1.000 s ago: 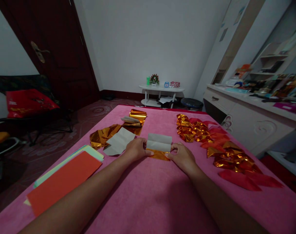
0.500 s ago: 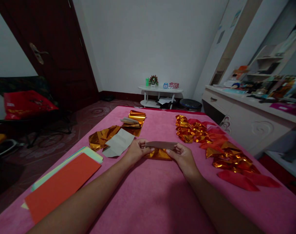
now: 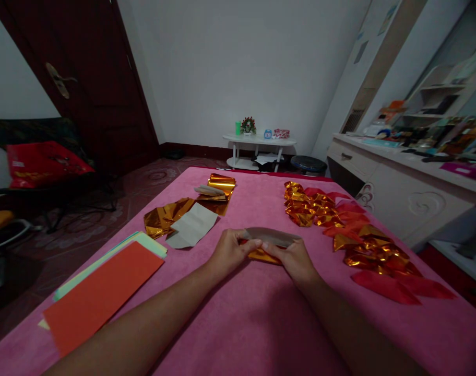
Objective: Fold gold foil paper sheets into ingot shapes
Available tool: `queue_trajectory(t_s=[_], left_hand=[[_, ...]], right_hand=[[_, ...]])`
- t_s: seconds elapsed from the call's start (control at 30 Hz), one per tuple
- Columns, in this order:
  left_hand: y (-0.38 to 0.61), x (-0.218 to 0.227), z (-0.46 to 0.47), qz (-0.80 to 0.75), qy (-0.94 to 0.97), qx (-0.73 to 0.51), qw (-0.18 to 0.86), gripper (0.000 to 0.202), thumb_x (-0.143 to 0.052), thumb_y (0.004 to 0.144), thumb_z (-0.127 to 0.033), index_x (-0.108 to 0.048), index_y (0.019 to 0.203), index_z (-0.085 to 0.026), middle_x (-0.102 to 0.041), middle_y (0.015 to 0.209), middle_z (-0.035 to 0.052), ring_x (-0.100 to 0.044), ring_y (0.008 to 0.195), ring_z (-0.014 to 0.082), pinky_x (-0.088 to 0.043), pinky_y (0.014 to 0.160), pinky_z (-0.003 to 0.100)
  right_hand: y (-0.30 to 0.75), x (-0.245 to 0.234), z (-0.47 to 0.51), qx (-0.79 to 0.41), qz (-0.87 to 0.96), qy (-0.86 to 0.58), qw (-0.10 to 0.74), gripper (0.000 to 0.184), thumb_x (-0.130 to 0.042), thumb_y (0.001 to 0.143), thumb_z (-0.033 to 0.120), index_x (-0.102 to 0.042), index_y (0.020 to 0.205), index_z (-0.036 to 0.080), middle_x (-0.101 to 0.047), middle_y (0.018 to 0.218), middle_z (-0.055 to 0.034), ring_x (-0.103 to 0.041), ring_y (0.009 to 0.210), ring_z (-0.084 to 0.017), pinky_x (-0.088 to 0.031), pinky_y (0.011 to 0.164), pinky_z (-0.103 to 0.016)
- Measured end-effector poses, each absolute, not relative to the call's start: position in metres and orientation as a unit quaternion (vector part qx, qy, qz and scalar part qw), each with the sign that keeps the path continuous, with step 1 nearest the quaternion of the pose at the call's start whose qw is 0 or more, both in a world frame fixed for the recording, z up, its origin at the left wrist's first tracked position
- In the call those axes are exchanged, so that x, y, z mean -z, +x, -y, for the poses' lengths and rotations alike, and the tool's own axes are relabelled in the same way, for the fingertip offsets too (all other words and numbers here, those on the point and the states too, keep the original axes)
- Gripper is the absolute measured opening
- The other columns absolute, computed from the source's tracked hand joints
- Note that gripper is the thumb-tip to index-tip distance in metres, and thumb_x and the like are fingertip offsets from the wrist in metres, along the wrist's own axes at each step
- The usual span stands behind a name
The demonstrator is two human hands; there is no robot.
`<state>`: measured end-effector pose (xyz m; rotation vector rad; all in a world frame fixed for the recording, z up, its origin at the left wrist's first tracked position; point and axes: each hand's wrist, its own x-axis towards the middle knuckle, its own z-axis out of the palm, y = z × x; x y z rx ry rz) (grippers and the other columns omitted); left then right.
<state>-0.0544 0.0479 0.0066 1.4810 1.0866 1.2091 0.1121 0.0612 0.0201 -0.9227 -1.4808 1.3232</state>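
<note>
The left hand (image 3: 228,251) and the right hand (image 3: 300,257) are each closed in a pinch on the foil (image 3: 264,255), thumb tips close together in front. A grey strip (image 3: 272,236) arches behind the thumbs. The foil is over the pink cloth (image 3: 230,318), between the grey sheet (image 3: 193,225) and the gold pieces (image 3: 379,251).

Mid-frame, the curved paper strip (image 3: 271,236) is grey and the foil piece (image 3: 264,256) below it glossy gold. The cloth-covered surface (image 3: 238,324) is pink; the rectangular paper sheet (image 3: 105,292), lower left, orange.
</note>
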Motion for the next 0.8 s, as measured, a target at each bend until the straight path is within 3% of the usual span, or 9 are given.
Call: queue_trajectory(t_s=[0.2, 0.33, 0.4, 0.5, 0.63, 0.8], left_hand=[[-0.059, -0.005, -0.050, -0.480, 0.593, -0.510, 0.398, 0.030, -0.063, 0.076, -0.039, -0.072, 0.076, -0.010, -0.066, 0.067, 0.0033, -0.057, 0.059, 0.0141, -0.042, 0.055, 0.022], [-0.064, -0.012, -0.053, -0.514, 0.547, -0.550, 0.365, 0.030, -0.064, 0.074, -0.039, -0.067, 0.066, -0.010, -0.059, 0.059, 0.0002, -0.050, 0.053, 0.0102, -0.036, 0.050, 0.020], [-0.065, -0.016, -0.053, -0.527, 0.512, -0.586, 0.342, 0.030, -0.064, 0.075, -0.039, -0.066, 0.067, -0.010, -0.058, 0.059, -0.0007, -0.049, 0.052, 0.0093, -0.037, 0.051, 0.019], [-0.059, -0.021, -0.052, -0.525, 0.481, -0.620, 0.330, 0.030, -0.063, 0.076, -0.040, -0.066, 0.070, -0.011, -0.059, 0.058, -0.0010, -0.050, 0.052, 0.0097, -0.039, 0.052, 0.020], [-0.043, -0.024, -0.043, -0.462, 0.481, -0.646, 0.371, 0.026, -0.064, 0.075, -0.035, -0.069, 0.083, -0.011, -0.069, 0.078, 0.0037, -0.060, 0.069, 0.0144, -0.047, 0.066, 0.024], [-0.032, -0.027, -0.035, -0.430, 0.504, -0.627, 0.410, 0.025, -0.062, 0.078, -0.035, -0.067, 0.077, -0.011, -0.067, 0.072, 0.0025, -0.059, 0.065, 0.0136, -0.046, 0.062, 0.023]], right_hand=[[0.120, -0.013, -0.069, -0.528, 0.566, -0.424, 0.470, 0.025, -0.073, 0.064, 0.038, -0.064, 0.060, 0.015, -0.061, 0.058, -0.0003, -0.054, 0.054, -0.013, -0.042, 0.055, -0.025], [0.125, -0.010, -0.071, -0.499, 0.517, -0.430, 0.546, 0.032, -0.066, 0.072, 0.042, -0.055, 0.056, 0.016, -0.047, 0.049, 0.0041, -0.041, 0.044, -0.008, -0.031, 0.044, -0.021], [0.123, -0.010, -0.068, -0.510, 0.496, -0.429, 0.557, 0.036, -0.061, 0.076, 0.048, -0.054, 0.060, 0.017, -0.046, 0.050, 0.0042, -0.039, 0.043, -0.007, -0.029, 0.043, -0.021], [0.108, -0.013, -0.058, -0.542, 0.554, -0.412, 0.479, 0.043, -0.056, 0.078, 0.056, -0.053, 0.062, 0.016, -0.047, 0.051, 0.0031, -0.037, 0.043, -0.007, -0.027, 0.042, -0.021], [0.081, -0.012, -0.046, -0.555, 0.589, -0.400, 0.430, 0.048, -0.062, 0.072, 0.060, -0.046, 0.055, 0.018, -0.038, 0.045, 0.0056, -0.031, 0.040, -0.006, -0.023, 0.039, -0.022], [0.075, -0.007, -0.044, -0.531, 0.525, -0.418, 0.517, 0.043, -0.061, 0.075, 0.056, -0.050, 0.059, 0.018, -0.041, 0.047, 0.0051, -0.033, 0.040, -0.006, -0.023, 0.039, -0.021]])
